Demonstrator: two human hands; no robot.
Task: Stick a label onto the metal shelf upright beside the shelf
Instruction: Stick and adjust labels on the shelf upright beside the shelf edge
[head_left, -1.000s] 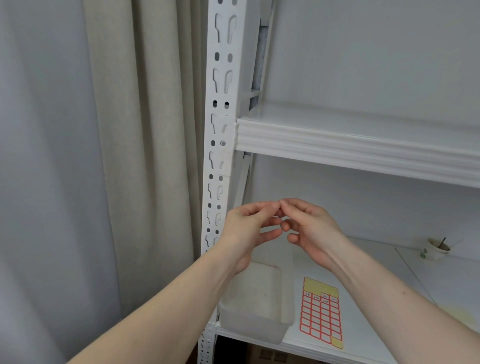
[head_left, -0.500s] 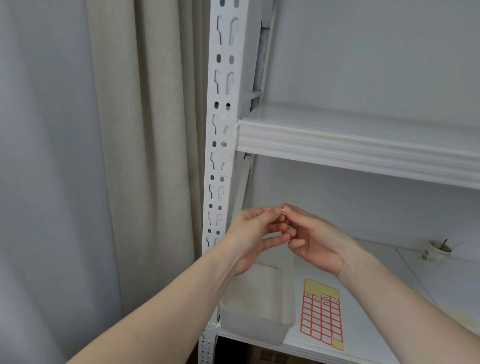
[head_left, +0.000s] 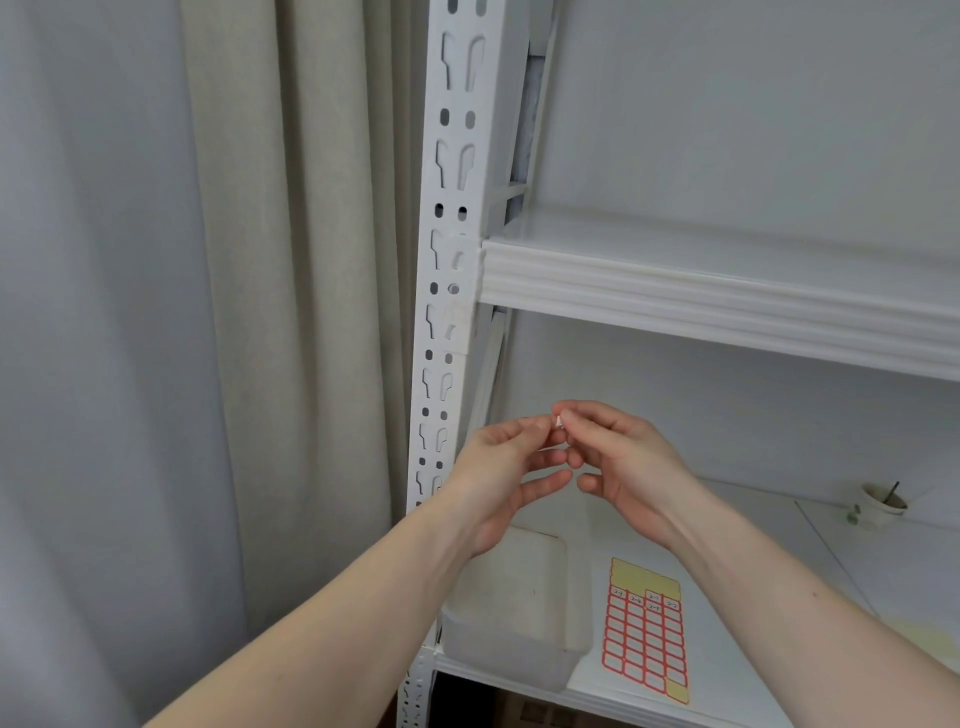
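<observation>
Beside the beige curtain (head_left: 291, 312), the slotted metal upright (head_left: 447, 322) awaits your label (head_left: 558, 421), which your left hand (head_left: 498, 478) and right hand (head_left: 623, 462) pinch together, not yet stuck on.

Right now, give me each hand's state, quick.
Left hand: fingertips pinching the small label.
Right hand: fingertips pinching the same label from the other side.

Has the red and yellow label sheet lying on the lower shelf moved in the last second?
No. The red and yellow label sheet lies in the same spot beside the translucent plastic box on the white lower shelf.
</observation>
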